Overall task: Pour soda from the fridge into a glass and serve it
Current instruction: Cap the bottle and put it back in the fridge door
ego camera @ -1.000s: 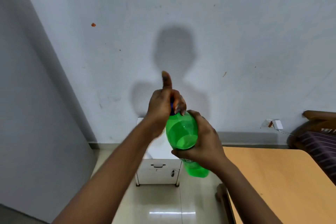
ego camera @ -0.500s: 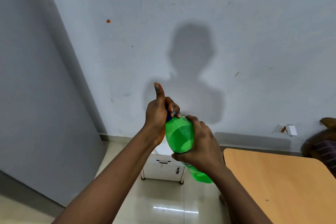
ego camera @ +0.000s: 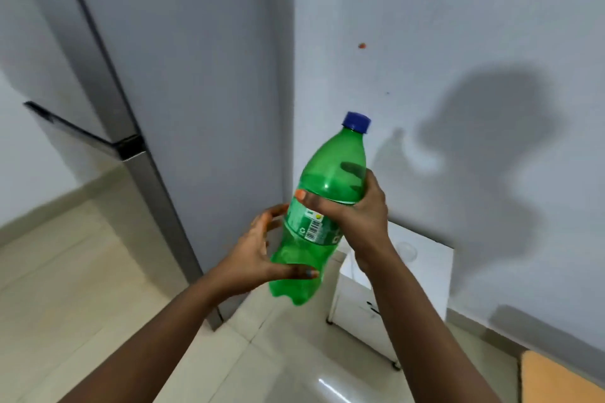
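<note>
A green soda bottle (ego camera: 330, 180) with a blue cap (ego camera: 356, 122) is held up in front of me, tilted slightly to the right. My right hand (ego camera: 357, 209) grips it around the middle, just above the label. My left hand (ego camera: 258, 255) cups the lower part from the left, thumb across the front and fingers behind. The cap is on and neither hand touches it. The grey fridge (ego camera: 157, 82) stands at the left with its doors closed. No glass is in view.
A small white cabinet (ego camera: 422, 271) stands against the wall behind the bottle, to the right of the fridge. A corner of an orange wooden table (ego camera: 556, 379) shows at the bottom right. Pale floor tiles (ego camera: 65, 271) spread to the left and below.
My left hand has come off the cap and dropped to the bottle's lower part. The view has swung left, bringing the fridge in and pushing the table to the corner.
</note>
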